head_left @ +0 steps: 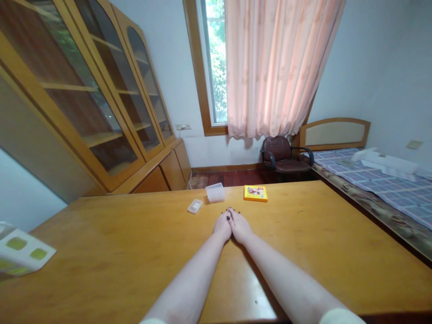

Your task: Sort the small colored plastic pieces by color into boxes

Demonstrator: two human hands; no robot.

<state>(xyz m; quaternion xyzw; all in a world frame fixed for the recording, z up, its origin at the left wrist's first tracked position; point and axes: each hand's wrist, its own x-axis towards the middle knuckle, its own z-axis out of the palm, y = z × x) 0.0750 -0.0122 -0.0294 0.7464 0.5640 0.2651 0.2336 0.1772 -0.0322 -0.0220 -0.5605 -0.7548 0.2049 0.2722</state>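
Quietly, a small flat case [195, 206] lies beyond the hands to their left, with a translucent box [215, 192] just beside it. Nearer on the worktop [135, 252], the left hand [222, 226] and right hand [240, 227] meet, fingers overlapping (what the palms cover, one cannot tell). Such a low, loose pose seems best, leaving everything visible. Beyond them, rightward, sits a yellow box [255, 193].

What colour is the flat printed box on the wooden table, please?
The flat printed box is mainly yellow (head view).
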